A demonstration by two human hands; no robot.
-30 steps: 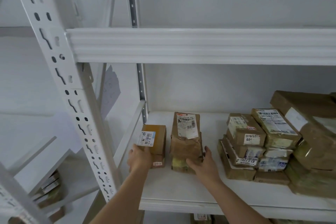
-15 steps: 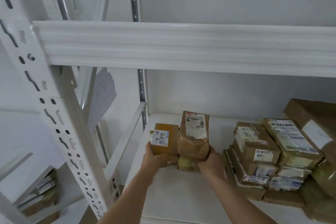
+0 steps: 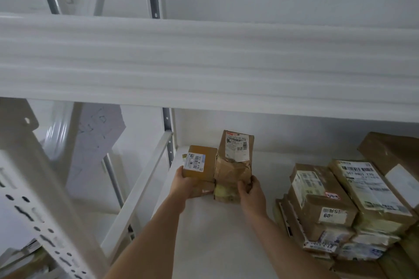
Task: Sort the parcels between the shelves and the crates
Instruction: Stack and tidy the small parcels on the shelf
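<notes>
While both arms reach onto the white shelf (image 3: 226, 244), the left hand (image 3: 183, 184) wraps its grip around the lower corner of a small brown box (image 3: 200, 164) bearing a white barcode label, which sits on another flat parcel (image 3: 203, 190). Just beside it, touching, stands a crumpled brown paper parcel (image 3: 234, 161), upright, with a printed label near its top; it rests on a yellowish-taped parcel (image 3: 224, 192). The right hand (image 3: 250, 195) closes its grip on the paper parcel's lower right edge, fingers curled round the front. Further right on the same shelf, apart from these, lies a stack of labelled parcels (image 3: 344, 206), several layers high. An upper shelf beam (image 3: 204, 63) crosses above.
</notes>
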